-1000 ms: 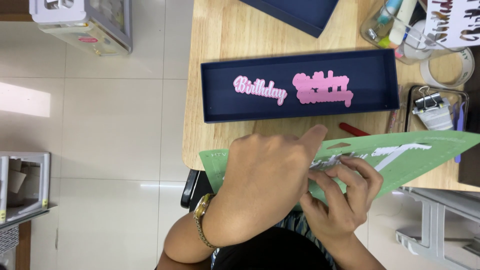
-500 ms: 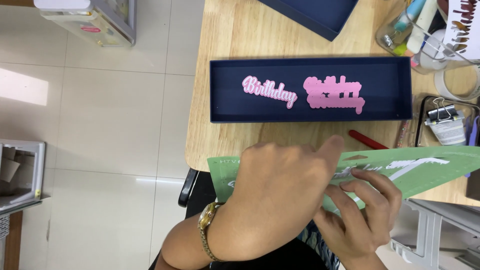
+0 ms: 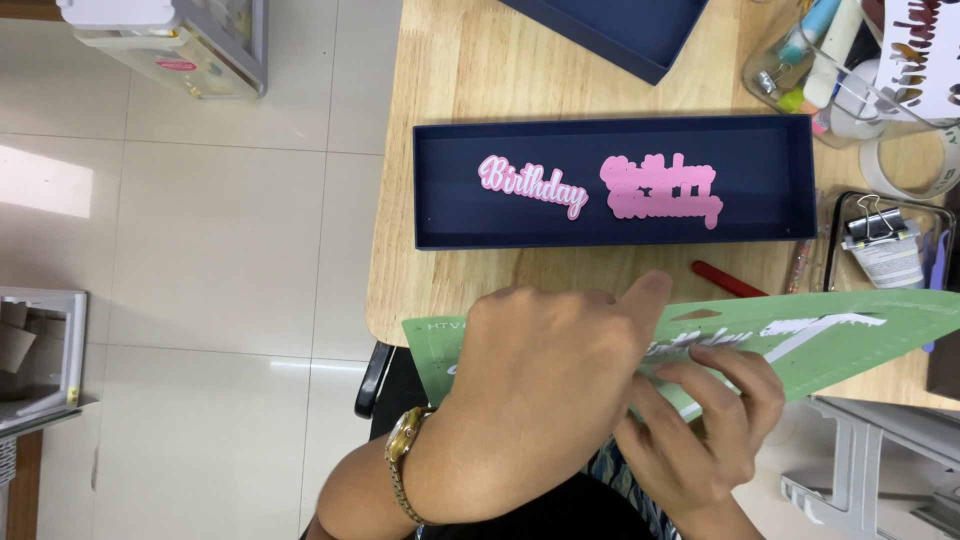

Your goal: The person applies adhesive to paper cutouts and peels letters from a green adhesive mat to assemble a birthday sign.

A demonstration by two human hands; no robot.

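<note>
Left hand (image 3: pixel 545 385) presses flat on the green cutting mat (image 3: pixel 830 335) while right hand (image 3: pixel 705 420) pinches a white cutout, peeling step, next needs slow careful lifting

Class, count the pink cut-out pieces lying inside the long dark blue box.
2. One pink-and-white script cut-out lies left of centre in the long dark blue box; a plain pink cut-out lies right of it. More could be stacked underneath.

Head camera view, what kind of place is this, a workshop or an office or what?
Probably a paper-craft desk at home or in a small studio: a green cutting mat under both hands, pink cut-out lettering in a navy box, and a jar of pens on the wooden table.
</note>
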